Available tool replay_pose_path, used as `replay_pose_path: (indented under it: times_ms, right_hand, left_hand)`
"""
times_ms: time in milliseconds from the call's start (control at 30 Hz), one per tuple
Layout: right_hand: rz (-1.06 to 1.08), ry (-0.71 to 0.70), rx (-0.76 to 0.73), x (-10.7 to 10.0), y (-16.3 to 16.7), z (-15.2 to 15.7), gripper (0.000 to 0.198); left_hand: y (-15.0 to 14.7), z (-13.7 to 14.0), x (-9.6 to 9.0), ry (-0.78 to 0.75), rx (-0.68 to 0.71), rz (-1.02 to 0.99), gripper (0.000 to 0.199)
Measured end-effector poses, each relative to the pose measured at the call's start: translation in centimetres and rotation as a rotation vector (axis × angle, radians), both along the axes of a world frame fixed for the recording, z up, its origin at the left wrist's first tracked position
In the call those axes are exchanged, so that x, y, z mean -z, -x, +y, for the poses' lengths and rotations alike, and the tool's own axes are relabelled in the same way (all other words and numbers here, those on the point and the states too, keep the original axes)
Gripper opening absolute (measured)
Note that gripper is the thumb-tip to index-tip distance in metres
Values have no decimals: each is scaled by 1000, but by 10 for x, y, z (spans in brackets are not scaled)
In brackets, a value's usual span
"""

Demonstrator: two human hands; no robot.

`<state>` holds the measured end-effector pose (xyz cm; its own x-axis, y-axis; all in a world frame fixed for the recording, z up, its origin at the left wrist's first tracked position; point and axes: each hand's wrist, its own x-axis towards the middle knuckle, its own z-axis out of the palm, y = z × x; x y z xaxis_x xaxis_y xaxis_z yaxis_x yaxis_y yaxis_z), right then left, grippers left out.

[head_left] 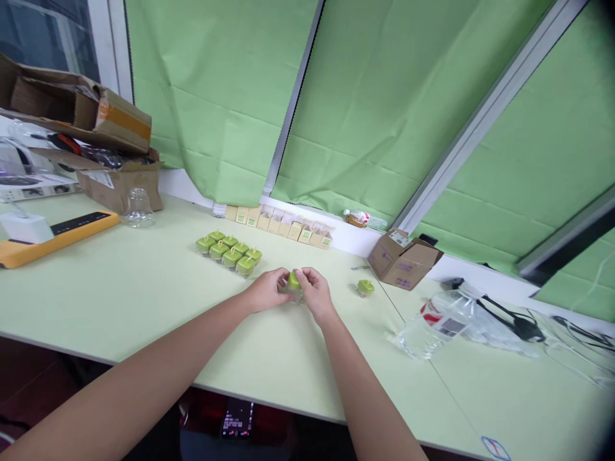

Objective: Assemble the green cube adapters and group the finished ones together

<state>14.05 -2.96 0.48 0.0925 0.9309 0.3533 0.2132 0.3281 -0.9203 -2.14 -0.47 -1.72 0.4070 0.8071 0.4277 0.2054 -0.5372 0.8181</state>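
Observation:
At the middle of the table, a small clear jar with a green lid (294, 280) is gripped between my two hands. My left hand (265, 291) curls round its left side, fingers closed on it. From the right, my right hand (316, 296) pinches the green lid with thumb and fingers. The clear lower part is partly hidden by the fingers. Ahead and to the left stands a block of several like green-lidded jars (231, 256), set close in rows with small pale tips on top. One more green-lidded jar (365, 287) stands apart on the right.
A row of small beige boxes (275, 223) lines the table's back edge. At right are an opened carton (403, 262) and a large clear bottle (435, 323) lying down. At left are an orange power strip (96, 224), a clear plastic bottle (138, 210) and stacked cartons (118, 182).

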Motion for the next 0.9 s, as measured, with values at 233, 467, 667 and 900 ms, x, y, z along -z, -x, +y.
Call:
replay_pose_path:
  times_ms: [233, 467, 667, 900]
  right_hand:
    - [-71, 17, 1, 13, 2, 2, 29]
    - [-125, 31, 4, 20, 1, 5, 28]
    - [-476, -69, 473, 16, -44, 14, 26]
    - [-760, 96, 935, 7, -113, 15, 31]
  left_hand:
    - [1, 3, 3, -13, -21, -1, 37]
    - [1, 3, 5, -51, -19, 1, 35]
    - [2, 1, 5, -15, -57, 52, 30]
    - [3, -1, 1, -52, -52, 150, 24]
